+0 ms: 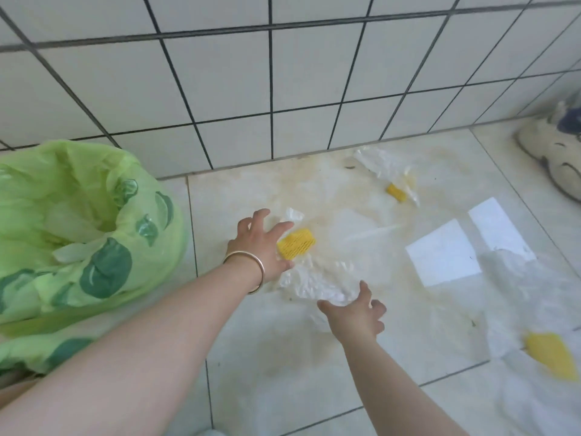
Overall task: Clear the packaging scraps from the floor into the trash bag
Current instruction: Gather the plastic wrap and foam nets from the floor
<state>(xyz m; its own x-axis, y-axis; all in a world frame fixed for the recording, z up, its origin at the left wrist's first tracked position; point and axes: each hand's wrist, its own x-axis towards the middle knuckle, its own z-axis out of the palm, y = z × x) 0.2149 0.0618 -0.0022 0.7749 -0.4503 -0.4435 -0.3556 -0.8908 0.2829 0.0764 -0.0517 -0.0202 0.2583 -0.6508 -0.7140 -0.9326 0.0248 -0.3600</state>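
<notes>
A green trash bag point(78, 221) stands open at the left by the wall. On the floor in the middle lies a yellow foam net point(296, 244) on crumpled clear plastic point(314, 283). My left hand point(261, 243), with a bangle on the wrist, hovers open just left of the net, fingers spread. My right hand point(355, 313) is open at the near edge of the crumpled plastic, fingertips touching it. Another plastic scrap with a yellow net point(396, 191) lies near the wall. A third yellow net point(551, 354) sits on plastic at the right.
A white tiled wall point(283, 73) runs along the back. A pale shoe point(556, 152) rests at the far right. Bright window reflections point(443, 253) show on the glossy floor tiles.
</notes>
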